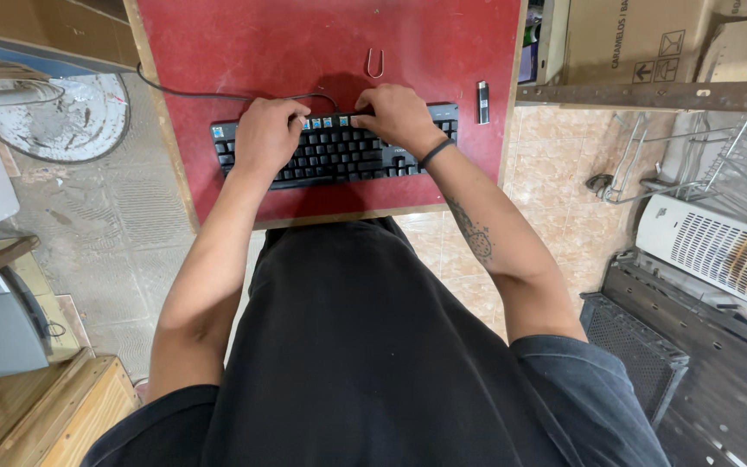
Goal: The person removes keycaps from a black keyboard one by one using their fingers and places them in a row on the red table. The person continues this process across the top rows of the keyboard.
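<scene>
A red tabletop [244, 52] fills the upper middle of the frame, its near edge running just above the person's dark clothing. On it, slightly below the tabletop's centre, lies a black keyboard [339, 156], set crosswise, with a row of bare blue switches showing along its upper edge between the two hands. A thin black cable [201, 93] runs from the keyboard's top edge toward the upper left. The left hand [268, 134] rests on the keyboard's left half, fingers curled down onto the upper rows. The right hand [398, 117] rests on the right half, fingers bent against the top edge; what they pinch, if anything, cannot be told. A small dark stick-shaped thing [482, 102] lies just right of the keyboard. A bent wire puller [375, 63] lies above the hands.
</scene>
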